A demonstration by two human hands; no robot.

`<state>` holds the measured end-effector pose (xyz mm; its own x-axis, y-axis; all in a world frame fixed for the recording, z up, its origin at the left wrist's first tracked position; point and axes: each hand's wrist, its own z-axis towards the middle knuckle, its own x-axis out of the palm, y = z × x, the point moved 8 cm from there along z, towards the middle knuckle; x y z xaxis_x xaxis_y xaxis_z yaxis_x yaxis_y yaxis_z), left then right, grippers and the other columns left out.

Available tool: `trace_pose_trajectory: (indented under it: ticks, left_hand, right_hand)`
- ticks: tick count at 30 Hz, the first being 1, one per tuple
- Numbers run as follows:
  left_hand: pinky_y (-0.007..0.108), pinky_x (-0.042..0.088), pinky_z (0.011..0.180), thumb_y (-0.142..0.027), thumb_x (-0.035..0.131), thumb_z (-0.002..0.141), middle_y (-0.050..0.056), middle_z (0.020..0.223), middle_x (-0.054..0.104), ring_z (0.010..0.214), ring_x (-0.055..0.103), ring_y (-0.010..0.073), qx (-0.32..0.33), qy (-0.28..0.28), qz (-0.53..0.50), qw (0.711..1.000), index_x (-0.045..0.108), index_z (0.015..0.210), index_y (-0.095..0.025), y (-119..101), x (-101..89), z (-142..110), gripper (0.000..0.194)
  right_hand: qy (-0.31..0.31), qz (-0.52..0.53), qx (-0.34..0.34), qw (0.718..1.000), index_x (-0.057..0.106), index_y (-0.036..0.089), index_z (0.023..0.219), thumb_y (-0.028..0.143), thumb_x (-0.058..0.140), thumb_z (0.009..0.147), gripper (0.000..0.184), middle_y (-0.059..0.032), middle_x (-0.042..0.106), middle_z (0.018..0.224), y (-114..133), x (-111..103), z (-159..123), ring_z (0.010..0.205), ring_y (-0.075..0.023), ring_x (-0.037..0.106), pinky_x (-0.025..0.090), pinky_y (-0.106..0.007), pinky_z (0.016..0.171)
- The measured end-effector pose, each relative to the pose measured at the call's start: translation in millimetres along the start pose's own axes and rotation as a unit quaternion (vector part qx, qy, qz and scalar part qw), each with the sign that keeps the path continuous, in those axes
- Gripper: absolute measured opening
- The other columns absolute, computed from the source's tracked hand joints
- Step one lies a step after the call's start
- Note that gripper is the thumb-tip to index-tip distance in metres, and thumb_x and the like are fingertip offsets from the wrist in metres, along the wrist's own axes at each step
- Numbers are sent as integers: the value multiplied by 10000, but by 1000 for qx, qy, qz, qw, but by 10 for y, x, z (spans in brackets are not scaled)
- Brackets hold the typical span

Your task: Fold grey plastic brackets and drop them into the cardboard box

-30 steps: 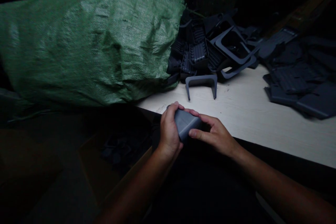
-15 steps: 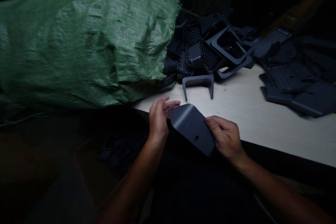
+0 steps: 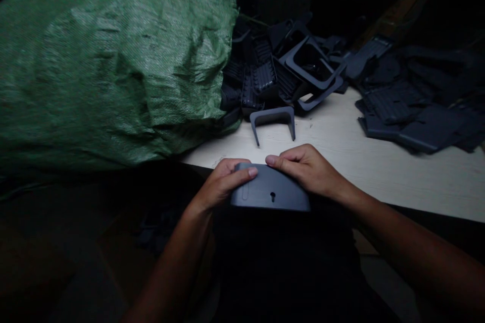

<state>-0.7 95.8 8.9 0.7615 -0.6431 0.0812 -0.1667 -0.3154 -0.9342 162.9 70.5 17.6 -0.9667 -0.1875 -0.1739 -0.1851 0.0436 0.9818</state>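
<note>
A grey plastic cover [image 3: 270, 193] with a small keyhole slot in its front face is held level at the near edge of the pale table [image 3: 379, 161]. My left hand [image 3: 222, 184] grips its left end, fingers curled over the top. Its right end is gripped by my right hand [image 3: 308, 169], fingers bent over the top edge. Just beyond my hands a grey U-shaped plastic bracket [image 3: 273, 120] stands on the table.
A big green woven sack [image 3: 113, 65] lies on its side at the left, with dark plastic parts [image 3: 288, 68] spilling from its mouth. More flat dark parts [image 3: 413, 111] are piled at the right. Below the table edge it is dark.
The grey cover has been turned from a tilted slant to level, keyhole side facing me. My left hand, loose half a second ago, has closed on its left end; the right hand shifted on top.
</note>
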Motion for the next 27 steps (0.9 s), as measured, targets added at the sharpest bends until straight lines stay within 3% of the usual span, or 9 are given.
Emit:
trace_pose_trajectory:
  ticks: [5, 7, 9, 11, 14, 18, 21, 23, 27]
  left_hand:
    - [215, 285, 436, -498, 820, 767, -44, 568, 425, 455, 386, 86, 81, -143, -90, 982, 593, 680, -180, 32, -221, -60, 401]
    - [213, 340, 465, -482, 823, 770, -34, 610, 474, 494, 427, 94, 144, -225, -128, 955, 647, 740, -173, 23, -368, -119, 357]
    - [214, 404, 530, -448, 819, 790, -14, 688, 550, 572, 490, 107, 197, -284, -139, 928, 700, 819, -165, 10, -458, -179, 308]
    - [218, 439, 584, -435, 802, 821, 1, 739, 594, 632, 530, 120, 214, -297, -129, 921, 725, 870, -165, 14, -450, -192, 284]
    - [225, 439, 569, -444, 794, 839, 2, 715, 611, 606, 539, 126, 175, -249, -92, 948, 719, 866, -174, 73, -307, -134, 281]
    - [254, 477, 598, -482, 808, 799, 22, 730, 665, 624, 602, 158, 161, -183, -125, 962, 731, 922, -180, 116, -194, -80, 336]
    - [304, 525, 683, -605, 666, 863, 82, 848, 737, 743, 682, 217, 147, -139, -226, 953, 744, 1057, -157, 129, -170, 1, 494]
    - [342, 544, 725, -654, 561, 906, 124, 923, 767, 792, 713, 252, 102, -101, -281, 949, 734, 1102, -135, 142, -111, 81, 581]
    - [379, 557, 756, -579, 576, 899, 161, 962, 792, 818, 747, 295, 8, -8, -321, 947, 702, 1169, -117, 93, 129, 205, 550]
  right_hand:
    - [-219, -99, -129, 962, 787, 179, 819, 520, 723, 965, 376, -15, 692, 734, 357, -548, -47, 685, -158, 612, 443, -266, 634]
    - [-264, -89, -123, 953, 800, 181, 852, 528, 752, 944, 363, -37, 733, 770, 377, -677, -133, 734, -183, 661, 484, -288, 701]
    - [-224, -14, -65, 972, 799, 172, 856, 568, 762, 925, 405, -56, 747, 767, 241, -620, -153, 727, -192, 685, 510, -296, 711]
    - [-112, 95, 13, 989, 801, 156, 916, 615, 775, 897, 459, -79, 768, 821, 47, -338, -138, 736, -200, 708, 530, -295, 703]
    - [4, 264, 84, 961, 789, 136, 1009, 607, 801, 874, 490, -103, 779, 933, -120, 125, -143, 778, -204, 723, 557, -296, 725]
    - [-21, 362, 47, 931, 776, 140, 994, 475, 794, 913, 345, -77, 767, 948, -94, 275, -124, 851, -192, 710, 561, -295, 815]
    - [13, 249, 10, 968, 775, 164, 1010, 418, 774, 932, 265, -49, 750, 950, -10, 294, -169, 884, -201, 692, 550, -300, 834]
    - [45, 95, -10, 994, 774, 168, 939, 405, 753, 941, 238, -25, 707, 820, 14, 307, -206, 724, -175, 638, 519, -273, 689]
    - [78, -83, -69, 991, 766, 169, 881, 363, 740, 941, 205, -14, 670, 749, 70, 348, -228, 606, -153, 563, 421, -256, 555]
